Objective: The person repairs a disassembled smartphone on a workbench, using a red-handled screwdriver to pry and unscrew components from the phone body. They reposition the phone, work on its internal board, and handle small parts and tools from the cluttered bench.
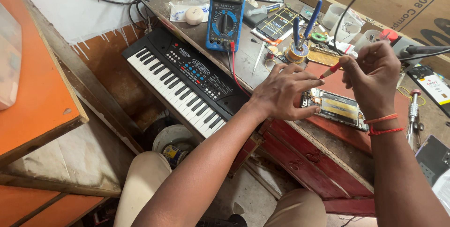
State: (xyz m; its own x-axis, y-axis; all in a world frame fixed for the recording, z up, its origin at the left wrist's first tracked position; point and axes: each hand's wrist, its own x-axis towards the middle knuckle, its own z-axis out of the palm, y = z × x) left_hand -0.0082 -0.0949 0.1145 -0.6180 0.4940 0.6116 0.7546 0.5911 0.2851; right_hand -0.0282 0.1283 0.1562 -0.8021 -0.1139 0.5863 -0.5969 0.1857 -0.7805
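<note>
workbench (pixel 262 60): wood, showing rough, scratched and stained grey
bench front (pixel 323 161): painted wood, looking red, worn and dusty
opened phone (pixel 338 108): showing bare metal and glossy dark parts inside
probe (pixel 331 70): red plastic, looking smooth, sitting in the right hand (pixel 372 79)
multimeter (pixel 226 14): blue and black plastic, appearing matt, with a dull grey screen
keyboard (pixel 180 84): black plastic, looking matt and dusty, its white keys shining slightly
wristband (pixel 383 125): red thread, looking soft and twisted
shelf (pixel 40 91): orange laminate over wood, appearing smooth, its edge chipping
screwdriver (pixel 412 117): metal, gleaming
</note>
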